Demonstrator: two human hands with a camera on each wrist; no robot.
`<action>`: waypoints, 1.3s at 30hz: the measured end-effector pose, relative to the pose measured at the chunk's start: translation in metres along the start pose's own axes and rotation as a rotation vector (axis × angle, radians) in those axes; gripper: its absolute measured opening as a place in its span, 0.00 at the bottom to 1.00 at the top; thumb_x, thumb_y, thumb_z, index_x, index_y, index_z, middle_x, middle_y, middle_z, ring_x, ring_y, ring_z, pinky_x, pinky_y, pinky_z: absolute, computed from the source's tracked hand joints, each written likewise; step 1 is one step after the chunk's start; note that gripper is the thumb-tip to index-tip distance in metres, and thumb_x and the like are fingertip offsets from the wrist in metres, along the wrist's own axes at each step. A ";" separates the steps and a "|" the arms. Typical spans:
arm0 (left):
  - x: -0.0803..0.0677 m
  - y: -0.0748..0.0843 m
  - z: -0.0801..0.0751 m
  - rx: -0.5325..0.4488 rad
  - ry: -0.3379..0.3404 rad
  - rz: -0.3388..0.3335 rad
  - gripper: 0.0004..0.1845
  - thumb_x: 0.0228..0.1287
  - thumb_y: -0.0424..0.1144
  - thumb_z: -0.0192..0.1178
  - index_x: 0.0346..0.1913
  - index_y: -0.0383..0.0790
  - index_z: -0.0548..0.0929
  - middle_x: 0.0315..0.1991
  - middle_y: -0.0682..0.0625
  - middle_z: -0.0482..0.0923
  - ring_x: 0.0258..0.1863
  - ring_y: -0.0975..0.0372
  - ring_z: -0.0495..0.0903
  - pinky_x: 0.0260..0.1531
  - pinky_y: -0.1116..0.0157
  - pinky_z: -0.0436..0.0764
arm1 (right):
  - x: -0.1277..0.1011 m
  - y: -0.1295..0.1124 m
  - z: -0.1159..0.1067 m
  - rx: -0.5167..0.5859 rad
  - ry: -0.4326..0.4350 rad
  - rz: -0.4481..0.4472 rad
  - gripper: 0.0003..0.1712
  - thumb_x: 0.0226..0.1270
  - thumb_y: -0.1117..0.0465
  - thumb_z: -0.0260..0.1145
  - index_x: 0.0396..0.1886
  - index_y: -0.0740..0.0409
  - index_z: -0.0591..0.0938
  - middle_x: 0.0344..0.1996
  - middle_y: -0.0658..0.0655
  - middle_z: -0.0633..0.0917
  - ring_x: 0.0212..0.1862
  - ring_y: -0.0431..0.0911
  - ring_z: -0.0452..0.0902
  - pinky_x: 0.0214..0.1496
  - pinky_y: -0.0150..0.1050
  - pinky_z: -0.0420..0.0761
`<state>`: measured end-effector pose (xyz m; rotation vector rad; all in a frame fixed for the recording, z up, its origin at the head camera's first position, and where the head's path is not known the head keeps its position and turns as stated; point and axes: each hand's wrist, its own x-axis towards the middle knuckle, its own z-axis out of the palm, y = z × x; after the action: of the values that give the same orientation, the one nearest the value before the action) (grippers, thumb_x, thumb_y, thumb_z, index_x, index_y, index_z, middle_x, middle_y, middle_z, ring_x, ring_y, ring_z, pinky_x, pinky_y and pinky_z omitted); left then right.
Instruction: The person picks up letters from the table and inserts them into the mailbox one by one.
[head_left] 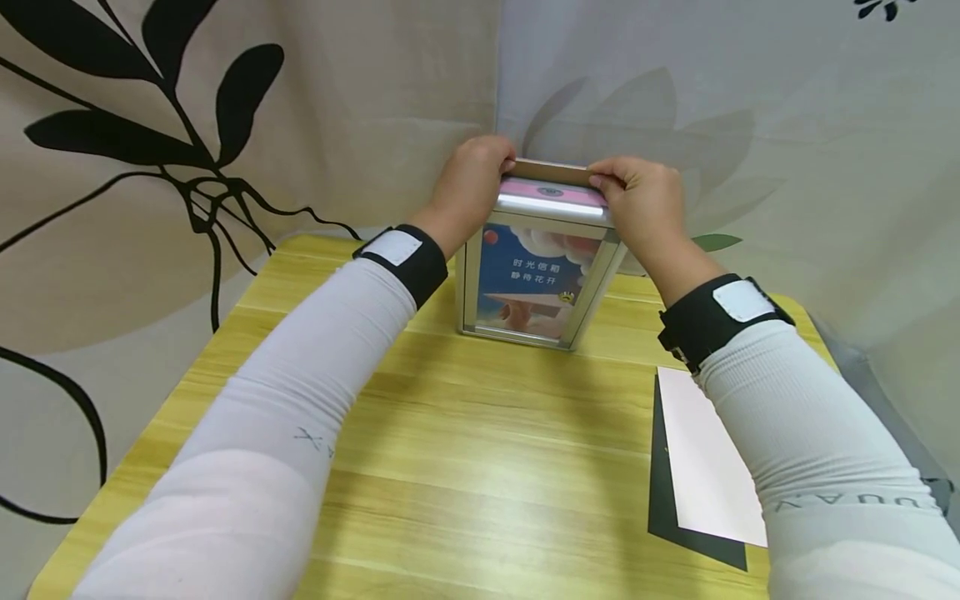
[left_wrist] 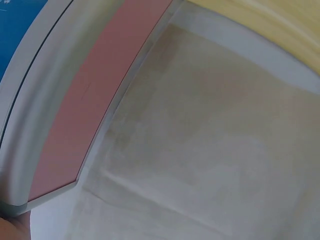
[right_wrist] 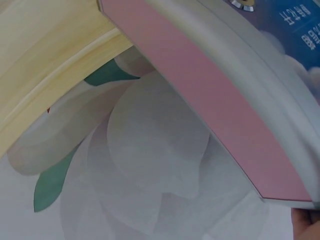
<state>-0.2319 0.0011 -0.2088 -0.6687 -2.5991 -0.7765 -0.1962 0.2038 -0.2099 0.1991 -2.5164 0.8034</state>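
Observation:
A letter box (head_left: 536, 279) with a silver frame stands upright on the table, its front a blue picture panel with Chinese characters. Along its pink top runs a thin brown strip (head_left: 552, 172), paper or card by its look; whether it belongs to the box I cannot tell. My right hand (head_left: 647, 200) pinches the strip's right end between thumb and fingers. At the other end, my left hand (head_left: 471, 187) holds it with bent fingers, the thumb mostly hidden. Each wrist view shows a pink side panel (left_wrist: 82, 110) (right_wrist: 210, 100) of the box, with only a bit of hand at the corner.
On the table (head_left: 450, 467), near my right forearm, a white sheet (head_left: 712, 458) lies over a dark grey one (head_left: 663, 492). Behind the table hangs a pale curtain (head_left: 390, 100) printed with black leaves. The table's left edge slopes down beside my left sleeve.

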 end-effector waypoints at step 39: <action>-0.072 0.083 0.024 -0.219 -0.032 0.245 0.12 0.69 0.39 0.59 0.49 0.34 0.81 0.47 0.46 0.82 0.48 0.60 0.79 0.51 0.74 0.73 | -0.135 0.039 -0.086 -0.157 0.180 -0.122 0.19 0.62 0.69 0.68 0.54 0.61 0.83 0.49 0.65 0.84 0.51 0.63 0.79 0.55 0.35 0.76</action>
<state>-0.1329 0.0525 -0.2246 -1.0476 -2.4182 -0.9832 -0.0546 0.2843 -0.2356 0.2146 -2.3586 0.5476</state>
